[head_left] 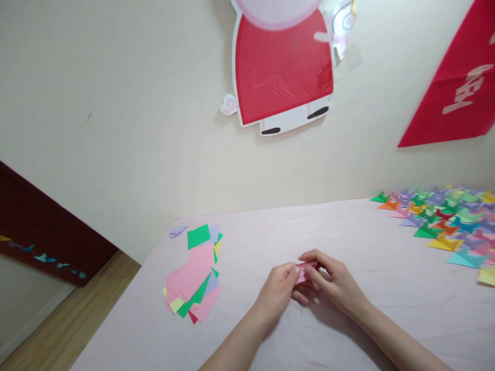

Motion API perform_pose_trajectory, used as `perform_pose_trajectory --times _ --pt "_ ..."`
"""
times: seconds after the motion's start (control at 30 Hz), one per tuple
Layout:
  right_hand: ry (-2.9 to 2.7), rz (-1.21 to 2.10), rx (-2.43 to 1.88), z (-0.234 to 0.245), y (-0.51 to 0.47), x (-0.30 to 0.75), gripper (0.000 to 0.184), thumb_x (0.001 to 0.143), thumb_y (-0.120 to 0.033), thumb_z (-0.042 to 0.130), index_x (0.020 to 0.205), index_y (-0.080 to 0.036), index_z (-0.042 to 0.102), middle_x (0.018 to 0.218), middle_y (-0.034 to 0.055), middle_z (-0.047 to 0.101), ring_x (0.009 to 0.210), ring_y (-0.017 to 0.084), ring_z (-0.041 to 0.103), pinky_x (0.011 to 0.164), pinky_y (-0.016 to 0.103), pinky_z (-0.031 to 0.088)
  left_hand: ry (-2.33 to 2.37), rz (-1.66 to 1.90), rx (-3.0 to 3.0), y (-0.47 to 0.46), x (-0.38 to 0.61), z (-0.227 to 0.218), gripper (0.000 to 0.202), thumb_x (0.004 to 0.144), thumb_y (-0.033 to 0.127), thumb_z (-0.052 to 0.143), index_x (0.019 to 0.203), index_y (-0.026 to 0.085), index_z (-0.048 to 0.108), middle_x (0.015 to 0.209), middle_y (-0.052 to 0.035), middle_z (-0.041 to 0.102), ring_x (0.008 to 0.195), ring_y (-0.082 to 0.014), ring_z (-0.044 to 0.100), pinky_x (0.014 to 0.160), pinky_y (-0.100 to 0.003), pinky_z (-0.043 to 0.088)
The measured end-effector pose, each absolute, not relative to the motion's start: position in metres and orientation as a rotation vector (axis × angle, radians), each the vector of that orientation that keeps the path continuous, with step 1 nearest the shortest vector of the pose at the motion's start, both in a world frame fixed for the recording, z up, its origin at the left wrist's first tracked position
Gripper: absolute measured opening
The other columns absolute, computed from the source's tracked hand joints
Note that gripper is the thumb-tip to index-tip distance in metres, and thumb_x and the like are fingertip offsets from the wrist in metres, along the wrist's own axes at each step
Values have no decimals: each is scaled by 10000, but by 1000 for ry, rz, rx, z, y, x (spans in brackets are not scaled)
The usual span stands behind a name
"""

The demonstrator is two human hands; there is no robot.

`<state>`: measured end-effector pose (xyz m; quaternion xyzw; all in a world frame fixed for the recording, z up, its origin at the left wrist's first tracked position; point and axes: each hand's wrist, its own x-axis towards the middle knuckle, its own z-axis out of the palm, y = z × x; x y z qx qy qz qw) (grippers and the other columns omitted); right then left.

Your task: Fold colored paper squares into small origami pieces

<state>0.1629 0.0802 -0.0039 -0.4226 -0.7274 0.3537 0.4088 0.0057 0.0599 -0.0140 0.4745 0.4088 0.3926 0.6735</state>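
A small folded piece of pink paper (302,274) is between my two hands, just above the pale cloth-covered table (247,319). My left hand (281,281) pinches its left end, the thumb lying on top. From the other side my right hand (331,275) grips it, thumb on the near face and index finger along the far edge. Fingers cover much of the paper, so its exact folded form cannot be made out. Left of my hands lies a loose pile of coloured paper sheets (191,273), pink, green, yellow and lilac.
Many folded paper figures (444,221) in mixed colours stand in rows at the table's right. A small lilac folded paper (178,231) lies at the far left corner. Behind the table rises a wall (154,129) with a red cartoon cutout (284,67) and a red banner (456,87).
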Motion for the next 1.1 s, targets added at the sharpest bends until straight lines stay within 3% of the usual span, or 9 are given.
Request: perform_pose_trajectory --times 0.23,0.53,0.87,1.1 --pt "-1783 929 -1045 -4 81 161 195 905 -342 536 839 -195 646 757 18 670 689 168 628 662 275 492 1188 972 1431 52 6 -16 437 987 543 398 1068 204 660 828 -42 682 665 -169 612 576 -242 459" --pt "-1654 1018 -1020 -11 84 161 206 867 -366 581 760 -199 639 709 3 631 647 158 597 616 259 485 1330 884 1692 52 5 -16 408 1018 475 327 1118 225 633 858 -47 683 673 -190 600 629 -266 429" --pt "-1501 1204 -996 -17 81 154 315 901 -479 571 766 -196 592 680 -17 589 604 151 586 590 265 491 1382 937 1640 48 8 -14 298 995 449 386 1001 264 619 771 -22 653 674 -204 580 640 -260 389" --pt "-1564 1102 -1021 -9 79 154 309 893 -465 563 733 -202 585 651 -24 568 554 140 566 544 252 466 1392 902 1678 48 9 -9 307 1006 460 367 895 249 559 787 -23 664 709 -198 607 631 -263 370"
